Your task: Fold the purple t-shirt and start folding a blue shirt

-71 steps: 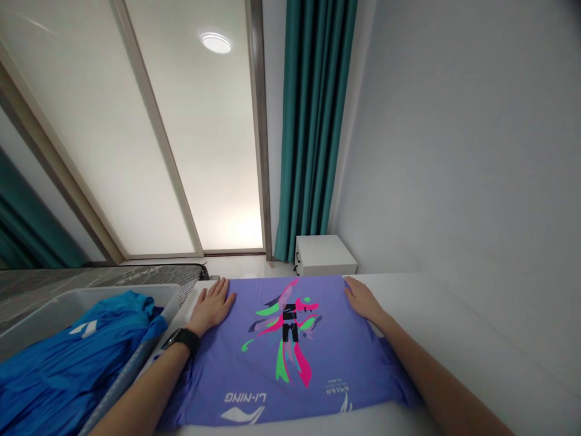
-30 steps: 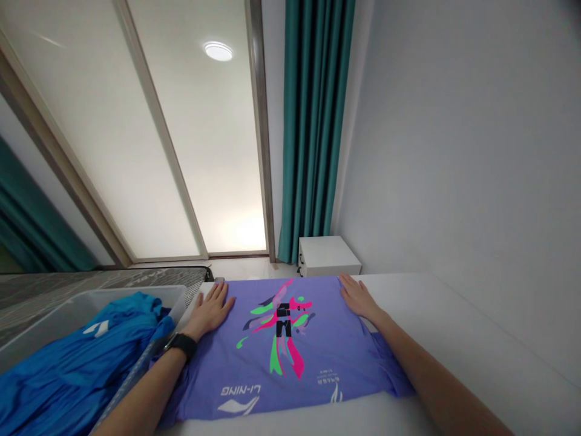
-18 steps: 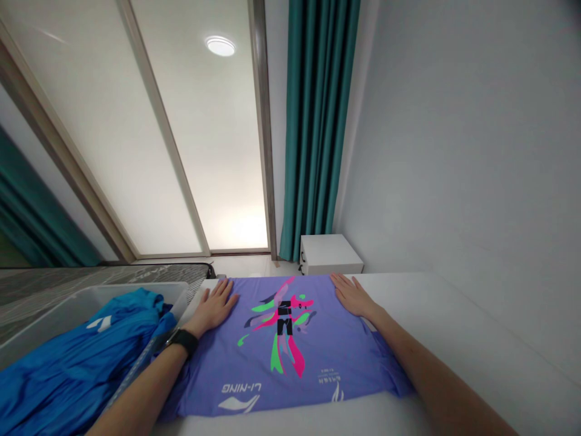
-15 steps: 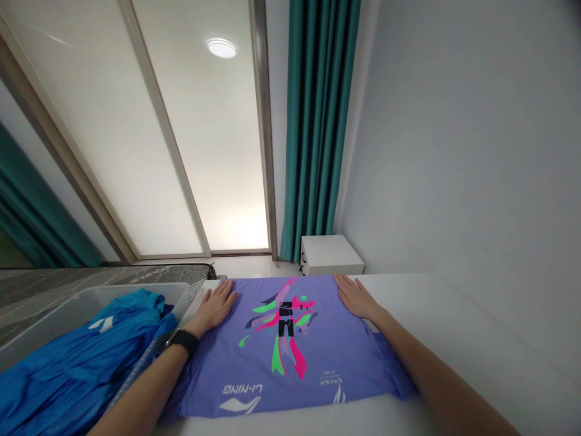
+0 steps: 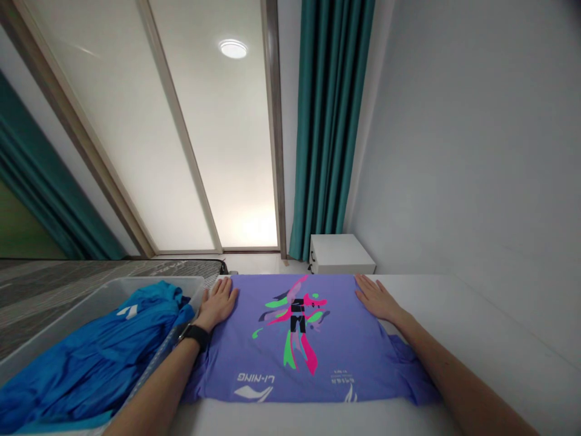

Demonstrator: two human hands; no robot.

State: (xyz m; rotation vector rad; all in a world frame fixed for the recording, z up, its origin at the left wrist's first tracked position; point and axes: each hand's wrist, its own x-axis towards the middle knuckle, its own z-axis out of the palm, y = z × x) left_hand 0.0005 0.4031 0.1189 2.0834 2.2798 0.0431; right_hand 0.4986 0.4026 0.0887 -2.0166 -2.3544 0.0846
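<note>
Hands point(image 5: 219, 303) point(image 5: 378, 300) have moved farther apart, spread flat, with purple shirt point(image 5: 304, 339) between them.

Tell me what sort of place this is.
Probably a room in a home, perhaps a bedroom, though no bed is clearly shown: teal curtains flank frosted-looking panel doors, and a low white cabinet stands near the wall.
</note>
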